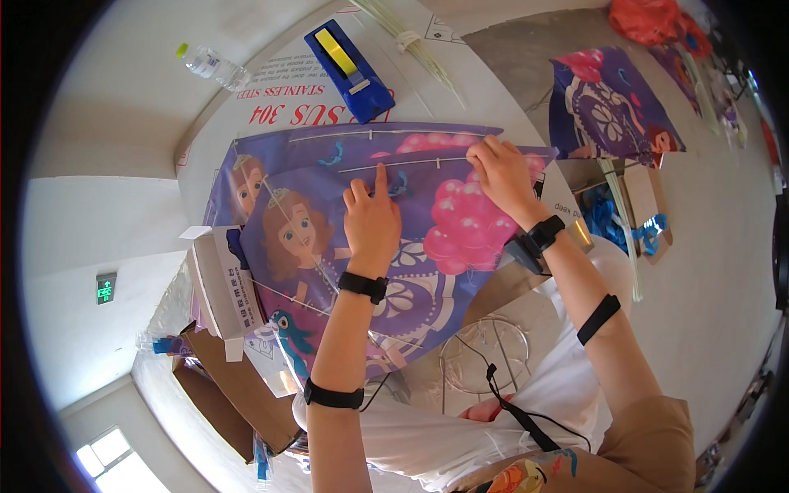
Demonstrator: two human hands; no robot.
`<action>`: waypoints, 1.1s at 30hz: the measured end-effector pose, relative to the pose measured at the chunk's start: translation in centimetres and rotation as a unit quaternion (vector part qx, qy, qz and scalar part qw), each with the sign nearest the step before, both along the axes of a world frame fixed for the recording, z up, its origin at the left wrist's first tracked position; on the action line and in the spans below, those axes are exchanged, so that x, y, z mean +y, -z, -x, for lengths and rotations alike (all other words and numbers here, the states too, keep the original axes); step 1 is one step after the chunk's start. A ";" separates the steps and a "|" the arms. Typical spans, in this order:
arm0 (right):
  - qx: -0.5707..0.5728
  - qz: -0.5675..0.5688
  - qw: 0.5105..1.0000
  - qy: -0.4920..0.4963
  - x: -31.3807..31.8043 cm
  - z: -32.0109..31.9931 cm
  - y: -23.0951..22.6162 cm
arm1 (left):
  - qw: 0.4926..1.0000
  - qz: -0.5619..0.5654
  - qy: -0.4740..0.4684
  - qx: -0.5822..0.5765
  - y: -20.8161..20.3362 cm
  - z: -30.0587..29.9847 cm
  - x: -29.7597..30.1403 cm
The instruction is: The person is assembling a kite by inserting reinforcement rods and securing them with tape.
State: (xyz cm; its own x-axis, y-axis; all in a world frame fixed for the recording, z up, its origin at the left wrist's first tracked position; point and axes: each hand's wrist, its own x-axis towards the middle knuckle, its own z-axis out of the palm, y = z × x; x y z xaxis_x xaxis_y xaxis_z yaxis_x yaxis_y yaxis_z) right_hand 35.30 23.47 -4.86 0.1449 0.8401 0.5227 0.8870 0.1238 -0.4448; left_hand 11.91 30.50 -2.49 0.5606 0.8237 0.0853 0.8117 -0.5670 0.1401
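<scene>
Two purple kites printed with a cartoon princess and pink balloons lie overlapped in front of me; the upper kite (pixel 329 246) covers much of the lower kite (pixel 308 138). A thin white rod (pixel 419 164) runs along the top edge of the upper one, with a small white tab on it. My left hand (pixel 374 222) rests on the fabric, its index finger stretched onto the rod's left part and the other fingers bent. At the rod's right end, my right hand (pixel 501 177) pinches with thumb and fingers; its fingertips partly hide what they grip.
Beyond the kites are a blue tape dispenser (pixel 349 74) with yellow tape, a clear bottle (pixel 214 67) and a bundle of pale rods (pixel 407 41). A white box (pixel 223 283) stands at the left. Another purple kite (pixel 612 107) lies at the right, near an open carton (pixel 649 209).
</scene>
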 end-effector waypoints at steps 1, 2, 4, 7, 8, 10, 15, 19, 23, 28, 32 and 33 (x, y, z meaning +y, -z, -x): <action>0.000 0.000 1.000 0.001 0.0 0.0 0.0 | 1.000 0.002 -0.002 0.001 -0.1 0.0 0.0; 0.000 0.002 1.000 -0.004 0.0 0.0 0.0 | 1.000 0.002 -0.001 0.001 -0.1 0.0 0.0; -0.001 0.004 1.000 -0.007 -0.1 0.0 0.0 | 1.000 0.009 -0.006 0.001 -0.2 0.0 -0.1; -0.010 0.008 1.000 -0.004 0.0 0.1 0.1 | 1.000 0.010 -0.006 0.002 -0.2 0.1 -0.1; -0.011 0.006 1.000 -0.004 0.0 0.1 0.1 | 1.000 0.010 -0.006 0.002 -0.2 0.1 -0.1; -0.012 0.004 1.000 -0.004 0.1 0.1 0.2 | 1.000 0.007 -0.002 0.005 -0.3 0.1 -0.1; -0.018 0.004 1.000 0.004 0.0 0.1 -0.2 | 1.000 -0.001 0.001 -0.003 -0.2 0.1 -0.1; -0.021 0.008 1.000 0.011 -0.1 -0.2 0.1 | 1.000 -0.015 0.011 0.004 0.1 0.2 0.1; -0.022 0.008 1.000 0.010 0.0 0.0 0.4 | 1.000 -0.005 0.011 0.009 0.1 0.2 0.2; -0.004 0.021 1.000 0.009 -0.1 -0.3 0.3 | 1.000 -0.001 0.005 0.019 -0.1 0.0 0.1; -0.005 0.010 1.000 0.001 0.0 -0.3 0.4 | 1.000 -0.001 0.007 0.012 0.1 0.1 0.2; -0.005 0.010 1.000 0.001 0.0 -0.3 0.4 | 1.000 -0.003 0.007 0.010 0.1 0.1 0.1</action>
State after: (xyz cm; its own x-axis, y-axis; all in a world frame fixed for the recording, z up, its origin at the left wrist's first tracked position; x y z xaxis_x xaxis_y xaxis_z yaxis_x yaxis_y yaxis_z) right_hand 35.58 23.49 -5.25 0.1418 0.8502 0.5071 0.8915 0.1130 -0.4387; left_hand 11.85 30.62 -2.56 0.5743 0.8149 0.0786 0.8060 -0.5796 0.1203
